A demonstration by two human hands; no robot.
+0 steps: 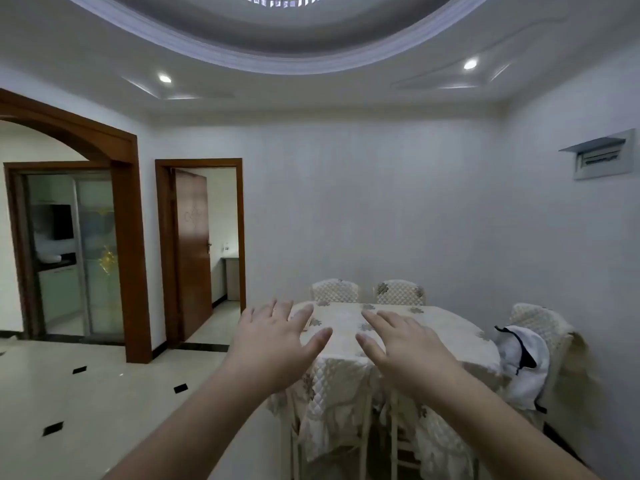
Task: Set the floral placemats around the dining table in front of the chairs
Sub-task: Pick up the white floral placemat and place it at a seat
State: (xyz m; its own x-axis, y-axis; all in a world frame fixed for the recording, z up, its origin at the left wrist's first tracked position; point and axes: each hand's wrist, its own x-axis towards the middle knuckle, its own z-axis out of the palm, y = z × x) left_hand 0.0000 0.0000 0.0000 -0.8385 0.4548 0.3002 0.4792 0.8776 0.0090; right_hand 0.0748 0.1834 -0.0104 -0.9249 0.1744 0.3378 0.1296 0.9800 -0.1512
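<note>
Both bare arms reach forward; left hand (277,344) and right hand (405,344) spread flat, fingers straight, holding nothing; beyond, the dining table (433,327) runs left to right; three chairs stand behind it; placemats indistinguishable on floral cloth.

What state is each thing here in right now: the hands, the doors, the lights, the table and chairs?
Left hand: open, fingers spread, holding nothing.
Right hand: open, fingers spread, holding nothing.
Brown wooden door: swung open.
Glass sliding door: cannot tell.
Round recessed ceiling lights: on.
Dining table with quilted cream floral cloth: covered.
Quilted cream chairs: pushed in.
White garment with dark trim: draped over the right-side chair.
</note>
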